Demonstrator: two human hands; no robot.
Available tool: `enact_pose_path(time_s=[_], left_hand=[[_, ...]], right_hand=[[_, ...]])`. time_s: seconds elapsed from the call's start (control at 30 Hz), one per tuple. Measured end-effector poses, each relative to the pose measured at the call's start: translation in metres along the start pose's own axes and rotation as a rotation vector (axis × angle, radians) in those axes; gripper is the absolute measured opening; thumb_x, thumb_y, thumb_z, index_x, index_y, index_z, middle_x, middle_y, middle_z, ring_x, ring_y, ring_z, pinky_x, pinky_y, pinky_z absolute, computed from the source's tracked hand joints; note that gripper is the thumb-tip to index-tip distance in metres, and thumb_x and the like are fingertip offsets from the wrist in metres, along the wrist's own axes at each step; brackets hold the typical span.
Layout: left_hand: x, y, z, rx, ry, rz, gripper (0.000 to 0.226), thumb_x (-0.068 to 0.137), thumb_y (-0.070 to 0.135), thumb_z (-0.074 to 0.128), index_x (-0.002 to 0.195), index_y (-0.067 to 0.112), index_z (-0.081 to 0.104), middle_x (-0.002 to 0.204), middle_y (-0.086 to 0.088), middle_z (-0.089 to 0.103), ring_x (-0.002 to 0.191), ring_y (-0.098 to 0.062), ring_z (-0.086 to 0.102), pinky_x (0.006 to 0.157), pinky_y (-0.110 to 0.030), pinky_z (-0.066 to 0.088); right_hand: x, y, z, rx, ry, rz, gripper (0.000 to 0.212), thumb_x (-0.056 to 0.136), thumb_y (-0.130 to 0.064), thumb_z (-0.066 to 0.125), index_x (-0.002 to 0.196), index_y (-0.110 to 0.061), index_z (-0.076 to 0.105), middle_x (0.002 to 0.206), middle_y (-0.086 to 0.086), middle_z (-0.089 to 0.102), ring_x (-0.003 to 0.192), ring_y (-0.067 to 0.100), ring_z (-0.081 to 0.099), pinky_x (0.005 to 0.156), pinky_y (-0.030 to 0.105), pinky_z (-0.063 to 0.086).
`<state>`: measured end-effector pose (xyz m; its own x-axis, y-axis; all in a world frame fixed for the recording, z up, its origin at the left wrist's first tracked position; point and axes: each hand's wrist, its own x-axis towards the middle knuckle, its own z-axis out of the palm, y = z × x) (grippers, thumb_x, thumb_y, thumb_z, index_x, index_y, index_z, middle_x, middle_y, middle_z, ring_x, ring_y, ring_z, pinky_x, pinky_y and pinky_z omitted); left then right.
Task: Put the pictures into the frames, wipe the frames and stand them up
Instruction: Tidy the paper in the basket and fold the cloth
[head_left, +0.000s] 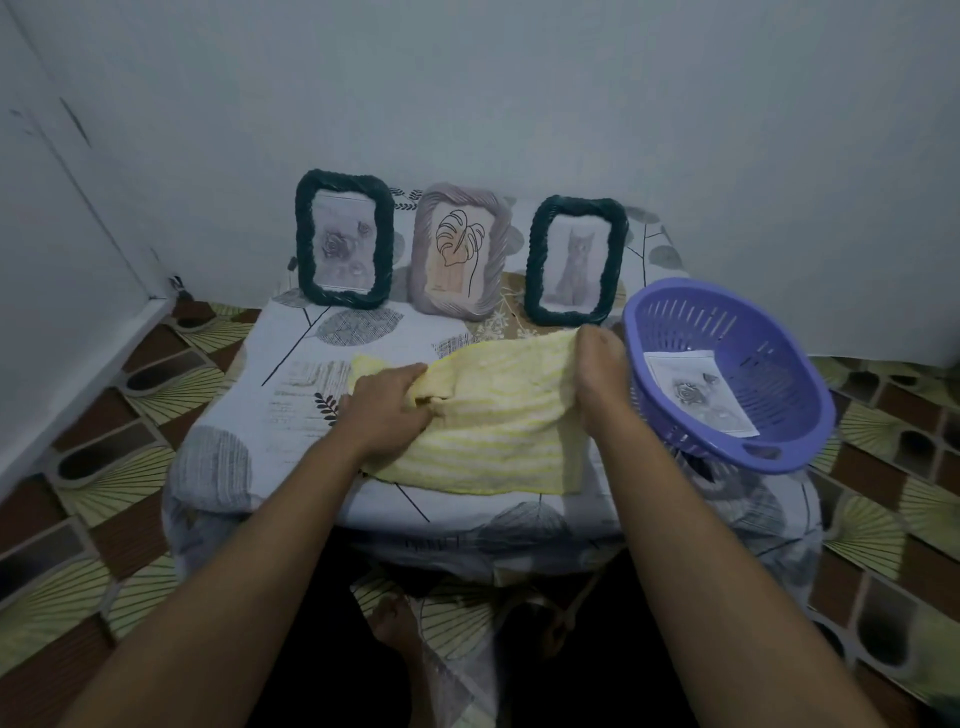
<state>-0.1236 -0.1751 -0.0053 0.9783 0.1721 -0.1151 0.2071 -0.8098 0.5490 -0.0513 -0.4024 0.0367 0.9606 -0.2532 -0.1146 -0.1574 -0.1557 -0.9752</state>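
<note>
Three frames stand upright at the back of the small table. A dark green frame (344, 237) on the left holds a rose picture. The mauve frame (460, 249) in the middle holds a leaf drawing. A second dark green frame (574, 260) on the right holds a cat picture. In front of them a yellow striped cloth (493, 421) lies spread on the table. My left hand (387, 408) pinches a fold at the cloth's left side. My right hand (600, 371) grips its far right corner.
A purple plastic basket (727, 374) sits tilted at the table's right edge with a loose rose picture (698, 395) inside. The table wears a leaf-print cover (291, 364). Walls close in behind and at left. Patterned floor tiles (104, 467) surround the table.
</note>
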Motion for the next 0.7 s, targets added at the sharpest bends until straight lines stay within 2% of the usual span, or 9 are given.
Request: enact_pose_path(time_s=[0.07,0.17,0.3,0.4,0.47,0.53,0.57,0.6,0.7], left_hand=[[0.0,-0.003,0.005,0.192,0.015,-0.007,0.059,0.096,0.046,0.051,0.152,0.033,0.033,0.155,0.0,0.038,0.14,-0.031,0.03,0.111,-0.054,0.026],[0.001,-0.005,0.007,0.286,0.092,-0.07,0.048,0.1,0.037,0.041,0.147,0.033,0.037,0.151,-0.002,0.038,0.135,-0.032,0.031,0.107,-0.055,0.026],[0.005,-0.001,0.003,0.36,0.131,-0.212,0.05,0.086,0.027,0.051,0.135,0.026,0.042,0.143,-0.009,0.038,0.132,-0.033,0.03,0.103,-0.053,0.028],[0.011,0.008,0.001,0.341,0.104,-0.184,0.063,0.083,0.033,0.055,0.143,0.024,0.039,0.147,-0.009,0.034,0.134,-0.032,0.027,0.104,-0.053,0.024],[0.017,0.014,0.0,0.248,0.089,-0.173,0.063,0.087,0.038,0.049,0.148,0.025,0.038,0.151,-0.007,0.034,0.137,-0.032,0.025,0.106,-0.053,0.02],[0.025,0.018,0.0,0.191,0.088,-0.182,0.057,0.092,0.04,0.042,0.147,0.026,0.042,0.152,-0.006,0.036,0.139,-0.031,0.025,0.108,-0.054,0.018],[0.028,0.019,0.001,0.198,0.088,-0.175,0.054,0.094,0.041,0.04,0.146,0.027,0.044,0.151,-0.006,0.038,0.139,-0.031,0.027,0.108,-0.054,0.018],[0.031,0.02,0.003,0.215,0.086,-0.162,0.052,0.096,0.042,0.039,0.145,0.026,0.046,0.15,-0.006,0.04,0.138,-0.031,0.028,0.108,-0.053,0.019],[0.037,0.017,0.009,0.238,0.079,-0.137,0.046,0.099,0.045,0.042,0.141,0.027,0.048,0.145,-0.007,0.046,0.135,-0.032,0.034,0.106,-0.051,0.021]], right_hand=[[0.0,0.008,-0.005,-0.114,-0.007,-0.027,0.013,0.098,-0.022,0.042,0.094,-0.017,0.052,0.088,-0.001,0.051,0.087,0.022,0.048,0.077,0.033,0.036],[-0.002,0.021,-0.003,-0.221,-0.031,0.013,0.023,0.1,-0.019,0.04,0.119,-0.01,0.049,0.112,0.009,0.055,0.098,0.027,0.051,0.08,0.035,0.039],[-0.007,0.032,0.002,-0.283,-0.136,0.049,0.031,0.098,-0.02,0.047,0.127,-0.011,0.044,0.118,0.011,0.057,0.099,0.027,0.052,0.08,0.033,0.039],[-0.01,0.035,0.007,-0.383,-0.221,0.023,0.049,0.092,-0.019,0.054,0.138,-0.011,0.039,0.125,0.013,0.057,0.111,0.031,0.055,0.091,0.037,0.045],[-0.012,0.037,0.011,-0.494,-0.221,-0.027,0.069,0.087,-0.02,0.059,0.148,-0.009,0.029,0.145,0.016,0.046,0.133,0.037,0.043,0.109,0.046,0.038],[-0.017,0.035,0.013,-0.656,-0.17,-0.118,0.082,0.084,-0.017,0.059,0.155,-0.009,0.018,0.162,0.012,0.021,0.149,0.035,0.017,0.12,0.049,0.018],[-0.022,0.032,0.013,-0.726,-0.141,-0.186,0.083,0.084,-0.015,0.058,0.155,-0.011,0.017,0.164,0.01,0.015,0.151,0.032,0.009,0.12,0.049,0.012],[-0.027,0.029,0.013,-0.776,-0.125,-0.268,0.077,0.084,-0.014,0.057,0.153,-0.013,0.023,0.163,0.009,0.018,0.151,0.031,0.01,0.119,0.048,0.013],[-0.044,0.025,0.015,-0.896,-0.279,-0.437,0.038,0.088,-0.026,0.057,0.126,-0.024,0.055,0.137,0.004,0.048,0.133,0.027,0.034,0.105,0.044,0.027]])
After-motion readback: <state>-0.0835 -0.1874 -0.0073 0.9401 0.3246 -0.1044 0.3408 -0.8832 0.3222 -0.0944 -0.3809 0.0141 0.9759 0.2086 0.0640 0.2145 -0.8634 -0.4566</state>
